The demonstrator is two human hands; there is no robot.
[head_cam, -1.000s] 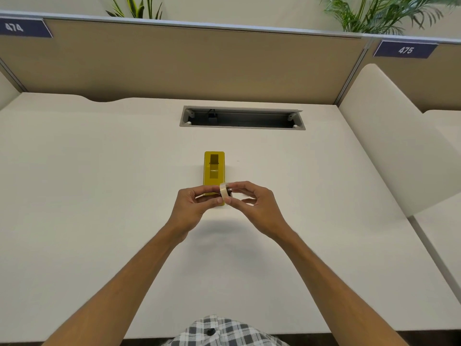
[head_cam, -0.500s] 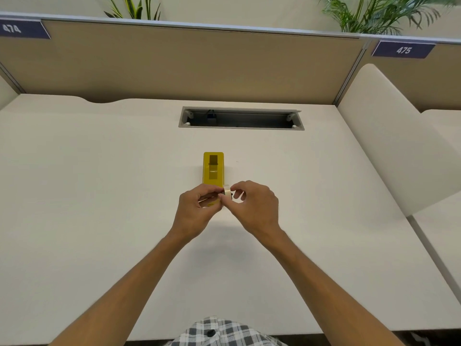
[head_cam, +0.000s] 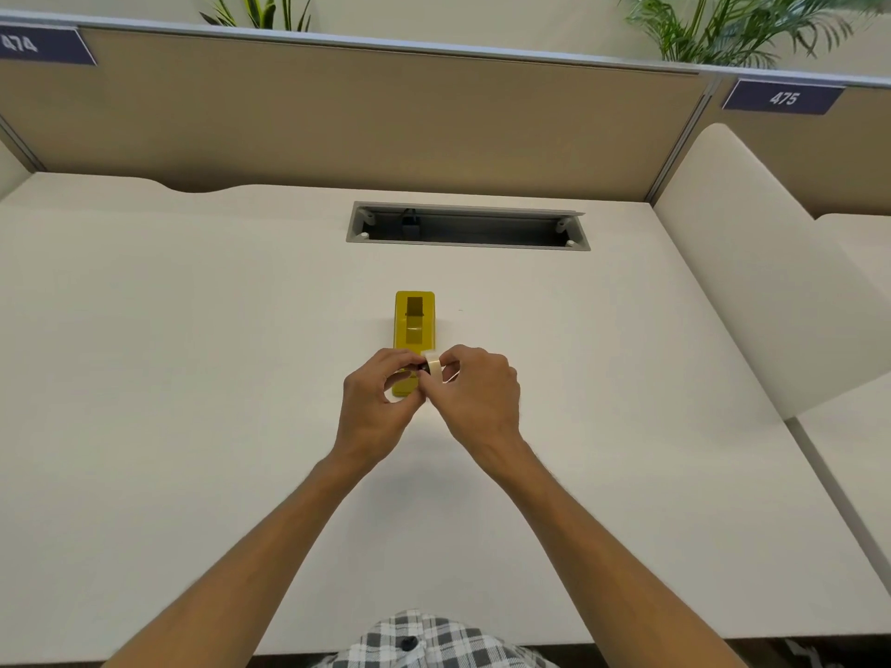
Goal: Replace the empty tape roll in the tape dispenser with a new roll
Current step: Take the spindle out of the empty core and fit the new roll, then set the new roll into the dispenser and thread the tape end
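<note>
The left hand (head_cam: 381,402) pinches a small dark hub (head_cam: 423,367) against the tape roll (head_cam: 433,368), which the right hand (head_cam: 477,392) grips by its rim – both held just above the near end of the yellow dispenser (head_cam: 414,325) on the desk (head_cam: 193,378). The step looks like seating the hub in the roll; next, the pair must drop squarely into the dispenser's slot.

Your left hand (head_cam: 373,407) and right hand (head_cam: 477,397) meet over the near end of the yellow dispenser (head_cam: 414,320) on the desk (head_cam: 193,378), both pinching a pale tape roll (head_cam: 432,366) with a dark core.
</note>
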